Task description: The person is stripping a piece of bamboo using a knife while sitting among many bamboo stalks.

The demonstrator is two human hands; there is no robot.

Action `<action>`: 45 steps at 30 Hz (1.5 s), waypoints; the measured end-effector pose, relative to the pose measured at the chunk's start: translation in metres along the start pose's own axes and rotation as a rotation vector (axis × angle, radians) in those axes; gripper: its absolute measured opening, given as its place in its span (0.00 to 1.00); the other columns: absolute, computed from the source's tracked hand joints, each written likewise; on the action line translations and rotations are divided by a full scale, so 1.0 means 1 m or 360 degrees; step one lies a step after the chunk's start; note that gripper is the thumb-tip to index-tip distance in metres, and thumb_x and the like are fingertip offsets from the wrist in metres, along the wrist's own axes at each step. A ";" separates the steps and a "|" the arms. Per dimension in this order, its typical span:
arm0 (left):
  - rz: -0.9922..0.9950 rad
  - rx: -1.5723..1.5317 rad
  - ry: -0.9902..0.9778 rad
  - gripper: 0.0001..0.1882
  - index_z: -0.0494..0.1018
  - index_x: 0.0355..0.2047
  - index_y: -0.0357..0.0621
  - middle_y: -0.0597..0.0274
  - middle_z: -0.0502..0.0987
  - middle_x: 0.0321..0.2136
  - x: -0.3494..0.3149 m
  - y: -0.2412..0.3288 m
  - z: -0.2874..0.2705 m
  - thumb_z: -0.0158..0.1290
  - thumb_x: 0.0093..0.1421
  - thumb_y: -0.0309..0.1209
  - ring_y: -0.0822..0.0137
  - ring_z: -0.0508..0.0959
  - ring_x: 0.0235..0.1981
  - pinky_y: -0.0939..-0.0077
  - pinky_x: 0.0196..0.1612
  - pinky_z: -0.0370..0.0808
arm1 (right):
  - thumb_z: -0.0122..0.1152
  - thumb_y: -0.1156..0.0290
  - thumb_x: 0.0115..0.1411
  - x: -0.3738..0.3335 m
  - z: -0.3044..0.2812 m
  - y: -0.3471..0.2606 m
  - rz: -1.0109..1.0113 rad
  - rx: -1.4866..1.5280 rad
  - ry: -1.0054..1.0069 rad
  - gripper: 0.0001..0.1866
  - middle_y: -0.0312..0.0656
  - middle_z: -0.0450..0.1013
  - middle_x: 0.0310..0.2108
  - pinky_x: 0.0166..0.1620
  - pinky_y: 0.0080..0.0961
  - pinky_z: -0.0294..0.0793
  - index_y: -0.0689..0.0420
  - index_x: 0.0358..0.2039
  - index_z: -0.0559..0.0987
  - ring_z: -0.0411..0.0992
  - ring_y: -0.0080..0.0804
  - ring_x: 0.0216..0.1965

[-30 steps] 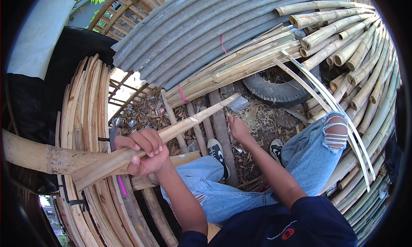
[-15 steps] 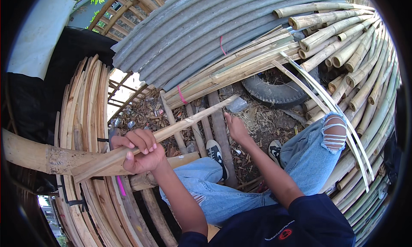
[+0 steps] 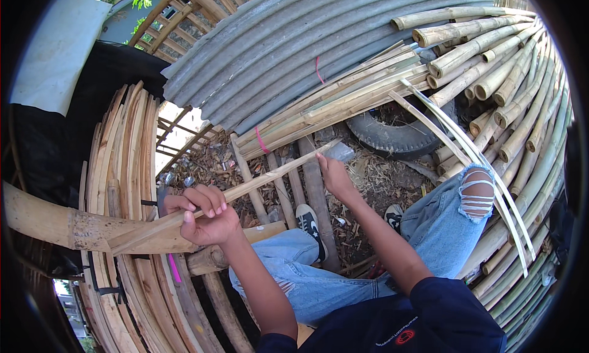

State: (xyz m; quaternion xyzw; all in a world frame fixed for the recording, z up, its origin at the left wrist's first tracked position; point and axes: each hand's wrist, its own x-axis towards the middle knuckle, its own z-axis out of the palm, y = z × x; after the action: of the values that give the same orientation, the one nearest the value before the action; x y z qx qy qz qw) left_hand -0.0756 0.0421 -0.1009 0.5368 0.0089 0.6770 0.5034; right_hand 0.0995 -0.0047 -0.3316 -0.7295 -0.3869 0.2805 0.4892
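A split bamboo slat (image 3: 264, 179) slants up from the lower left to the middle. My left hand (image 3: 211, 215) is closed round its near part, with the fingers over the top and the thumb below. Beneath the slat's near end lies a thick bamboo pole (image 3: 49, 223), running crosswise at the left. My right hand (image 3: 336, 180) is at the slat's far end, its thumb and curled fingers pinching the edge there. Part of its grip is hidden from this side.
Stacked slats (image 3: 126, 150) stand on the left; a bundle of slats (image 3: 343, 111) tied with pink string lies ahead, by a corrugated sheet (image 3: 294, 52). Behind my right knee are a tyre (image 3: 399, 135), loose pale strips (image 3: 460, 144) and many piled bamboo poles (image 3: 521, 101).
My right hand has moved up and slightly left, from just below the slat to its far end. My left hand and the slat have shifted slightly to the right.
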 end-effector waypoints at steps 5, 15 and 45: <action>-0.0012 -0.0022 -0.0059 0.08 0.59 0.26 0.44 0.65 0.59 0.09 0.005 -0.004 0.005 0.46 0.53 0.32 0.74 0.56 0.08 0.82 0.10 0.57 | 0.38 0.56 0.68 -0.019 0.022 0.008 -0.0049 -0.0096 0.0029 0.27 0.66 0.70 0.27 0.39 0.53 0.68 0.69 0.30 0.75 0.69 0.66 0.34; -0.0027 -0.0009 -0.0029 0.09 0.58 0.25 0.45 0.64 0.58 0.09 0.003 -0.006 -0.003 0.47 0.53 0.32 0.74 0.56 0.09 0.82 0.10 0.57 | 0.40 0.55 0.67 0.004 0.002 -0.016 -0.0289 -0.0061 -0.0089 0.23 0.62 0.71 0.26 0.36 0.52 0.67 0.64 0.35 0.74 0.69 0.65 0.32; -0.0055 0.0002 -0.0082 0.09 0.57 0.25 0.45 0.64 0.58 0.09 0.009 -0.007 0.007 0.46 0.53 0.31 0.74 0.56 0.08 0.81 0.11 0.56 | 0.36 0.53 0.68 0.005 0.042 0.041 -0.0137 -0.0003 0.0033 0.29 0.66 0.70 0.25 0.39 0.52 0.66 0.68 0.29 0.76 0.68 0.65 0.35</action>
State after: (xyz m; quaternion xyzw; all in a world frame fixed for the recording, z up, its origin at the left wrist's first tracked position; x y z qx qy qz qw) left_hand -0.0652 0.0476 -0.0952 0.5542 0.0056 0.6541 0.5147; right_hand 0.0809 0.0108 -0.3856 -0.7155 -0.4132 0.2512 0.5042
